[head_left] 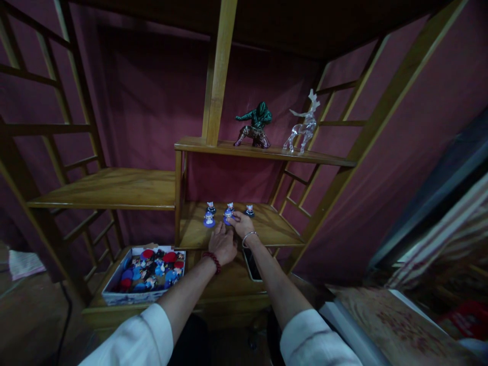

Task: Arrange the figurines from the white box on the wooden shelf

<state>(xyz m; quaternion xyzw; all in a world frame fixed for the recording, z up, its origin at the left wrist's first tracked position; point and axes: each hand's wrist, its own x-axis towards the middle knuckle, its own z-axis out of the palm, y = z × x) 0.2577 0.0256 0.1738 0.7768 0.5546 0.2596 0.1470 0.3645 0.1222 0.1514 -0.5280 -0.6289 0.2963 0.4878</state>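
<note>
Several small figurines stand on the lower right shelf (267,234). My right hand (243,225), with a silver bangle at the wrist, pinches a purple-and-white figurine (227,217) on a purple base. Just below it, my left hand (223,245), wearing a red bead bracelet, rests at the shelf's front with its fingers stretched out and nothing visible in them. A matching purple figurine (209,219) stands to the left. Behind these two is a row of dark-based figurines: a left one (211,207), a middle one (230,207) and a right one (249,210).
A box (143,296) full of colourful figurines sits at lower left. Below my right wrist lies a phone (252,265). The upper shelf (224,147) carries a dark green crouching statue (258,124) and a clear deer figure (304,124). Wooden posts (221,71) frame the shelves.
</note>
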